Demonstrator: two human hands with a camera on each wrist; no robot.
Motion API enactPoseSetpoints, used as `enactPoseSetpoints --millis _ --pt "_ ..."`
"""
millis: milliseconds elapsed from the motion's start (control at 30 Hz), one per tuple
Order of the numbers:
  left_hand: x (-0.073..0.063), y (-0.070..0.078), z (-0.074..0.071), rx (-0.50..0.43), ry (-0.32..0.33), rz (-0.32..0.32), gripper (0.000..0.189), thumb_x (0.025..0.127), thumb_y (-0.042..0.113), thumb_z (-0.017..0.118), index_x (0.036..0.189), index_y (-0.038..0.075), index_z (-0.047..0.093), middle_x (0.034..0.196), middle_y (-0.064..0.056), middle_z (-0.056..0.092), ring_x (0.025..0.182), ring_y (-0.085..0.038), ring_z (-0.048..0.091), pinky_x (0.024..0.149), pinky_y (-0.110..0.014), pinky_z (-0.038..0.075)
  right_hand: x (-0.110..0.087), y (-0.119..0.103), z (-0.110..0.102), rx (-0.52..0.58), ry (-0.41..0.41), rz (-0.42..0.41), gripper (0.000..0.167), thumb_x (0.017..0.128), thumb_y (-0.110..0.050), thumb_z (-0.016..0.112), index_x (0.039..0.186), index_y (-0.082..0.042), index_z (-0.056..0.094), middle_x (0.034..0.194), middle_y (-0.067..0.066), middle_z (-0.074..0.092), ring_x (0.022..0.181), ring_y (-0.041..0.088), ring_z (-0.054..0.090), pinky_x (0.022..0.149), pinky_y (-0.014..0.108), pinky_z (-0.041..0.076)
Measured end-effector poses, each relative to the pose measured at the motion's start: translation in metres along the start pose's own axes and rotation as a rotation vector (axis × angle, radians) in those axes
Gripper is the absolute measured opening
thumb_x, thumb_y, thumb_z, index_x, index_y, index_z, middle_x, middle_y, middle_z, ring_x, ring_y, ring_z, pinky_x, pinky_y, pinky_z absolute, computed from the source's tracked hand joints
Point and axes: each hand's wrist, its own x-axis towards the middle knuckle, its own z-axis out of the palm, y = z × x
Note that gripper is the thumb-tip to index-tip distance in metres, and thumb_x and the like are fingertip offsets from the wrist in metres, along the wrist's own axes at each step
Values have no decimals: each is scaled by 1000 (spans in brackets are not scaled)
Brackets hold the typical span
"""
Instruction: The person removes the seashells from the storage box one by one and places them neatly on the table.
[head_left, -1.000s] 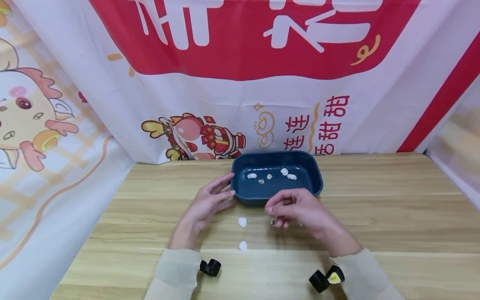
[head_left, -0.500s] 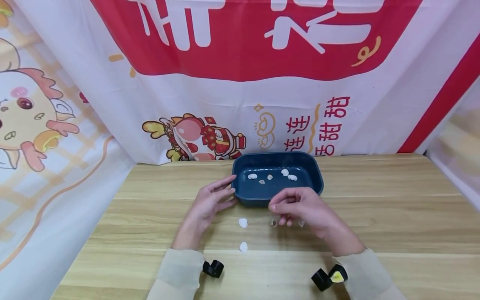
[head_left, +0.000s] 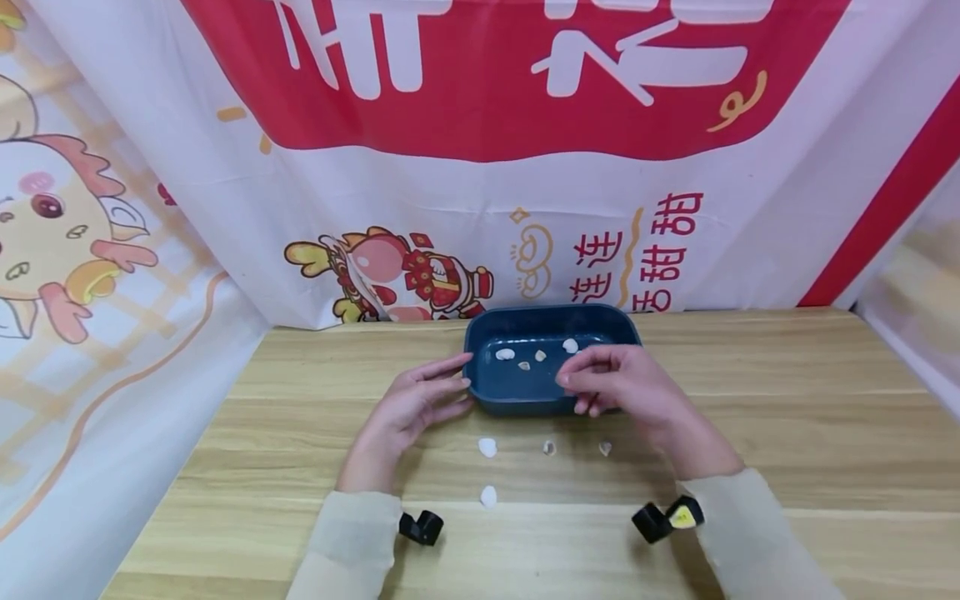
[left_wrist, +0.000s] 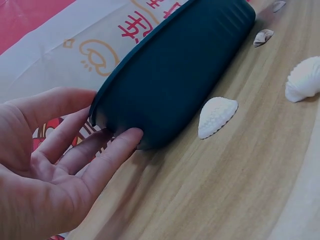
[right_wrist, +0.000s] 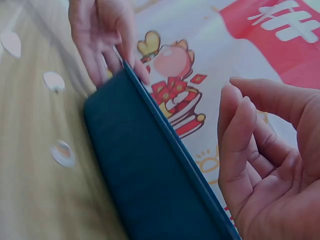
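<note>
My left hand [head_left: 420,404] steadies the left end of a dark blue plastic tub [head_left: 517,408], its fingertips and thumb against the rim and wall. My right hand [head_left: 626,383] is over the tub's front right part, with fingers curled and thumb and index tips close together. No thing shows between those fingertips in the right wrist view, and I cannot tell whether a small shell is hidden there. Inside the tub lie white seashells [head_left: 505,354] and small brownish ones [head_left: 540,356]. In front of it lie a white shell [head_left: 487,447], another white shell [head_left: 488,497] and two small brownish shells [head_left: 549,448].
The wooden table [head_left: 315,383] runs back to a printed cloth [head_left: 420,192] with red and white patterns, right behind the tub. A second patterned cloth [head_left: 90,317] hangs at the left. A black wrist camera [head_left: 423,527] sits by the left sleeve.
My right hand has moved forward and right, from the tub's front edge to above its inside, uncovering the two brownish shells on the table. My left hand stays at the tub.
</note>
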Motion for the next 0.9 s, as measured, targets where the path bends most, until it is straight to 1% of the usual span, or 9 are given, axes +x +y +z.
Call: enactPoseSetpoints --millis 133,300,367,500,633,733,800,900 --pt "1 4 -2 -5 -23 -3 55 95 1 77 147 16 67 161 -7 58 124 -25 75 110 -46 60 22 -14 -5 -51 31 4 28 103 -26 75 120 -4 74 118 15 77 84 20 73 79 26 66" --pt "3 6 -1 1 -35 9 55 96 -1 75 149 13 65 161 -10 57 121 -23 76 109 -44 61 50 -21 -10 -91 122 40 31 106 -28 71 126 -4 73 125 16 75 86 17 74 81 23 66" --pt "3 6 0 0 -30 11 55 97 -2 73 149 12 65 161 -10 58 120 -22 76 108 -43 61 59 -20 -9 -101 134 72 31 106 -28 69 127 -5 73 124 15 75 86 16 74 81 22 65" --pt "4 5 2 -8 -25 10 54 97 -3 73 148 12 65 162 -9 57 122 -22 75 109 -43 61 74 -16 -1 -106 123 142 28 106 -25 69 126 -4 74 121 15 77 85 15 74 78 21 65" --pt "3 2 2 -11 -22 11 53 98 -2 72 149 11 65 163 -9 56 129 -27 72 108 -43 61 85 -11 9 -120 130 191 24 105 -20 72 123 -4 75 119 17 77 80 13 75 75 21 66" --pt "1 0 2 -11 -14 13 52 99 -2 71 149 11 65 163 -9 56 134 -31 69 107 -43 62 92 -5 15 -128 148 223 22 104 -17 72 122 -3 73 117 17 77 77 13 74 74 21 66" --pt "1 0 1 -13 -9 12 51 100 -1 71 149 11 65 163 -10 55 135 -33 68 106 -42 62 95 -1 17 -127 166 239 22 104 -15 73 122 -3 72 114 15 77 75 12 73 72 21 65" --pt "1 0 1 -18 -8 7 52 99 -1 71 149 12 65 163 -9 55 136 -34 67 105 -43 63 98 4 20 -122 194 230 21 103 -13 73 121 -3 71 108 12 77 72 11 72 68 20 64"
